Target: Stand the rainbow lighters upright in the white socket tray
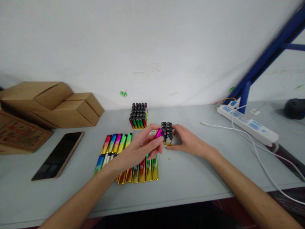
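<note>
On the grey table (pixel 190 178) there are cardboard boxes (pixel 69 106) at the left, a power strip (pixel 247 125) at the right and a standing block of lighters (pixel 138 116) behind. Flat rows of lighters (pixel 116 143) lie under the left hand (pixel 138 149). This hand pinches a pink lighter (pixel 159 133), which touches the small bundle (pixel 168 132). The right hand (pixel 188 141) grips the bundle from the right side.

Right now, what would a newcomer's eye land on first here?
The rainbow-coloured lighters stand out, lying in rows at centre, partly under the left hand, which pinches a pink lighter. Beside it the right hand steadies a small upright cluster of lighters; a larger upright block stands further back.
</note>
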Demonstrator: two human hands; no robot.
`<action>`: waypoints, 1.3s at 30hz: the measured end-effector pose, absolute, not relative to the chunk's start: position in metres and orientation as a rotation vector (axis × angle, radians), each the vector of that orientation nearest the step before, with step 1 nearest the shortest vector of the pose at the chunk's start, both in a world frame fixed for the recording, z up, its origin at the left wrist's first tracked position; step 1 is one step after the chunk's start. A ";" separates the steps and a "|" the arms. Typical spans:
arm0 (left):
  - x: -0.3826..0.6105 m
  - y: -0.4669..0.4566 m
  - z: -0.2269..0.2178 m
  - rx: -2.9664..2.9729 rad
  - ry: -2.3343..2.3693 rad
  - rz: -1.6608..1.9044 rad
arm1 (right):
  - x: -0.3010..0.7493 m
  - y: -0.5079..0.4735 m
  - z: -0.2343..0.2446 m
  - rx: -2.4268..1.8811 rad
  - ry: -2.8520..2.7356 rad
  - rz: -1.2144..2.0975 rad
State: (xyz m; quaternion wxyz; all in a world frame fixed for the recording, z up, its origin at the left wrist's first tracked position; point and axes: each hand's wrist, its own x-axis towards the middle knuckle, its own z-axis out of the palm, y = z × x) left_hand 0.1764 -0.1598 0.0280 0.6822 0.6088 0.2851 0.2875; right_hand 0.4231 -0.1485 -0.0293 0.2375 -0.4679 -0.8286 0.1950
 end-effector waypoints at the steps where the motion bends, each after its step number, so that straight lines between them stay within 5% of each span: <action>1: 0.177 -0.159 0.026 1.374 0.645 0.646 | 0.423 -0.149 -0.029 -1.287 -2.271 0.534; 11: 0.176 -0.156 0.026 1.941 0.935 0.745 | 0.425 -0.149 -0.030 -1.265 -2.270 0.564; 39: 0.176 -0.160 0.024 2.081 1.030 0.782 | 0.425 -0.148 -0.031 -1.244 -2.275 0.549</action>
